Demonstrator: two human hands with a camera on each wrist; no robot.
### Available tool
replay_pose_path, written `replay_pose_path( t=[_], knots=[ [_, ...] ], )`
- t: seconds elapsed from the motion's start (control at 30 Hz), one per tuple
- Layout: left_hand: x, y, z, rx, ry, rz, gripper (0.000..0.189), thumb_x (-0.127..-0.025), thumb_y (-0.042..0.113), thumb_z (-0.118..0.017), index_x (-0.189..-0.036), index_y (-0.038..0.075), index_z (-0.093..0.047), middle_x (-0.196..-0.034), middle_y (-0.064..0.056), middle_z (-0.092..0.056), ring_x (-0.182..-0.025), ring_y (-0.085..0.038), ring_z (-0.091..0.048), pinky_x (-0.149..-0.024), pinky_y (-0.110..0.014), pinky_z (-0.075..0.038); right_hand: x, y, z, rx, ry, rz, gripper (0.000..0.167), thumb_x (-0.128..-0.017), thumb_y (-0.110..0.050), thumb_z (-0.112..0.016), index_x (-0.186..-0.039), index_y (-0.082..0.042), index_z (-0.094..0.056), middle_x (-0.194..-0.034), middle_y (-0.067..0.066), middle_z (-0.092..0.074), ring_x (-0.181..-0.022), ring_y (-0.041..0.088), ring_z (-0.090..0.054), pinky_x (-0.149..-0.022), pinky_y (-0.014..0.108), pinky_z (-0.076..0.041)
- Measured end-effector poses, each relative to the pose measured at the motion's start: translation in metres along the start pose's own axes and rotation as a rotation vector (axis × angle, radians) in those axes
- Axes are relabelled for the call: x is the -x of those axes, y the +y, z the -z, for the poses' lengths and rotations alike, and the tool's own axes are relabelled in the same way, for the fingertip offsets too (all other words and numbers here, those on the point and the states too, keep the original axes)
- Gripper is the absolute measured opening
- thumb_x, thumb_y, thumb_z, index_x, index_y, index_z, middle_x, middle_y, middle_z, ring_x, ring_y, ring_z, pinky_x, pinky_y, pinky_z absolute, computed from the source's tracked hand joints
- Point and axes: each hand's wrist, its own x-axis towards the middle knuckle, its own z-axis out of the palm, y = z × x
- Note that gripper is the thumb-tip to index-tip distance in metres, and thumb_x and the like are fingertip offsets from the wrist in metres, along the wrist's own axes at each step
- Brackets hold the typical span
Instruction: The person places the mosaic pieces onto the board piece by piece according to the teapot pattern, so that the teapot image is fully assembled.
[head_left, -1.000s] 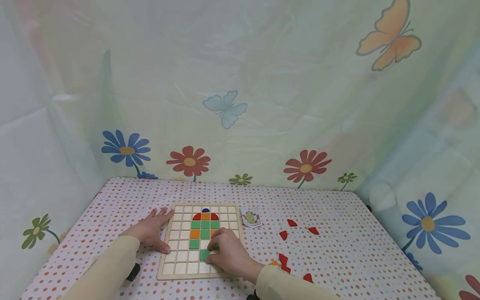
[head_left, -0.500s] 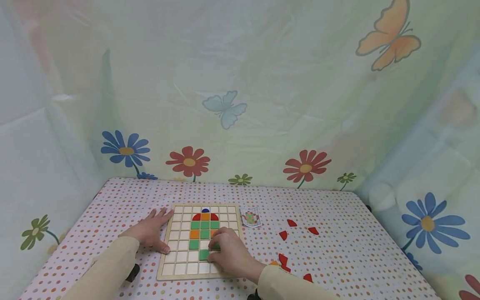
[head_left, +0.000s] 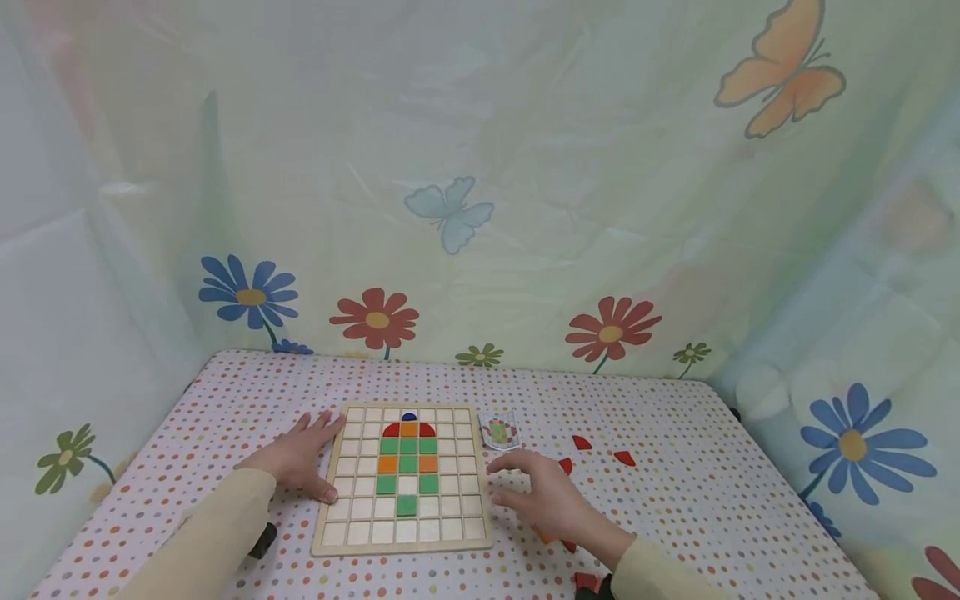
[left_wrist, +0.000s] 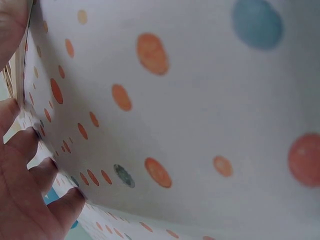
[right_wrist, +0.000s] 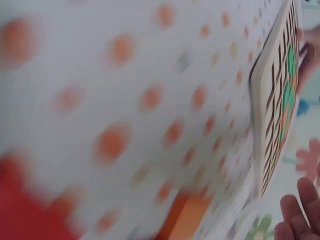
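A square wooden grid board (head_left: 401, 548) lies on the table, with coloured tiles set in its middle columns. At the top is a blue half-round tile (head_left: 408, 417). Two red rounded tiles (head_left: 391, 430) flank an orange square below it. Further down come green and orange squares, the lowest being a green tile (head_left: 407, 506). My left hand (head_left: 296, 457) rests against the board's left edge, fingers and thumb spread. Just past the right edge hovers my right hand (head_left: 546, 496), fingers loosely bent and nothing seen between them.
A small pattern card (head_left: 499, 432) lies beside the board's upper right corner. Red quarter-round pieces (head_left: 625, 458) are scattered on the dotted tablecloth (head_left: 697, 500) to the right. An orange piece (right_wrist: 187, 217) and a blurred red piece (right_wrist: 30, 210) show under the right wrist.
My right hand has left the board's lower middle and moved right, off its edge. A green tile at the right of the pattern, formerly mostly covered by that hand, is in plain sight. The left hand stays put.
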Motion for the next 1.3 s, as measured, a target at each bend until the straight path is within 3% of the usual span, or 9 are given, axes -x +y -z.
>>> replay_pose_path(
  t=[0.2,0.43,0.53,0.73,0.87,1.07,1.3],
  knots=[
    [0.0,0.001,0.001,-0.004,-0.009,0.003,0.122,-0.064,0.034,-0.096,-0.161,0.005,-0.028,-0.168,-0.029,-0.016,-0.154,-0.056,-0.007,-0.118,-0.075,-0.018,0.02,0.024,0.022,0.036,0.07,-0.123,0.029,-0.087,-0.017,-0.081,-0.116,-0.014,-0.073,-0.122,0.001,-0.072,-0.121,0.032,-0.064,-0.104,0.06,-0.049],
    [0.0,-0.001,0.001,-0.002,-0.01,-0.002,0.121,-0.064,0.034,-0.096,-0.16,0.004,-0.029,-0.167,-0.03,-0.016,-0.153,-0.057,-0.007,-0.118,-0.076,-0.017,0.035,0.044,0.034,0.059,0.114,-0.238,0.028,-0.084,-0.014,-0.084,-0.111,-0.017,-0.075,-0.115,-0.003,-0.073,-0.116,0.025,-0.065,-0.103,0.058,-0.05],
    [0.001,-0.002,0.001,-0.006,-0.008,-0.002,0.12,-0.064,0.034,-0.096,-0.16,0.004,-0.029,-0.167,-0.03,-0.016,-0.153,-0.057,-0.007,-0.118,-0.076,-0.017,0.04,0.051,0.034,0.067,0.073,-0.218,0.029,-0.083,-0.015,-0.085,-0.11,-0.017,-0.075,-0.116,-0.003,-0.072,-0.117,0.027,-0.065,-0.102,0.059,-0.051],
    [0.001,-0.002,-0.001,0.003,-0.009,-0.014,0.121,-0.064,0.033,-0.096,-0.16,0.003,-0.029,-0.166,-0.031,-0.016,-0.152,-0.057,-0.007,-0.117,-0.076,-0.018,0.042,0.063,0.031,0.114,-0.044,-0.089,0.027,-0.08,-0.016,-0.087,-0.105,-0.018,-0.075,-0.115,0.003,-0.068,-0.107,0.024,-0.063,-0.095,0.056,-0.054],
    [0.001,-0.001,-0.002,0.002,-0.008,-0.017,0.121,-0.064,0.033,-0.096,-0.16,0.003,-0.03,-0.166,-0.031,-0.017,-0.152,-0.057,-0.007,-0.117,-0.076,-0.018,0.041,0.065,0.029,0.149,-0.08,-0.06,0.025,-0.079,-0.018,-0.088,-0.102,-0.019,-0.077,-0.119,0.007,-0.067,-0.109,0.027,-0.061,-0.095,0.058,-0.053],
    [0.002,0.0,-0.001,0.006,-0.01,-0.008,0.121,-0.064,0.034,-0.096,-0.16,0.004,-0.029,-0.167,-0.03,-0.016,-0.153,-0.056,-0.006,-0.117,-0.077,-0.018,0.04,0.064,0.027,0.166,-0.086,-0.105,0.022,-0.079,-0.015,-0.088,-0.097,-0.023,-0.078,-0.126,0.011,-0.064,-0.119,0.036,-0.058,-0.101,0.065,-0.048],
    [0.002,0.001,0.0,-0.008,-0.013,0.0,0.122,-0.064,0.035,-0.096,-0.161,0.005,-0.028,-0.167,-0.029,-0.015,-0.154,-0.056,-0.006,-0.117,-0.076,-0.018,0.036,0.063,0.026,0.194,-0.078,-0.177,0.021,-0.077,-0.014,-0.089,-0.091,-0.024,-0.077,-0.126,0.009,-0.063,-0.12,0.034,-0.058,-0.103,0.063,-0.047]
  ],
)
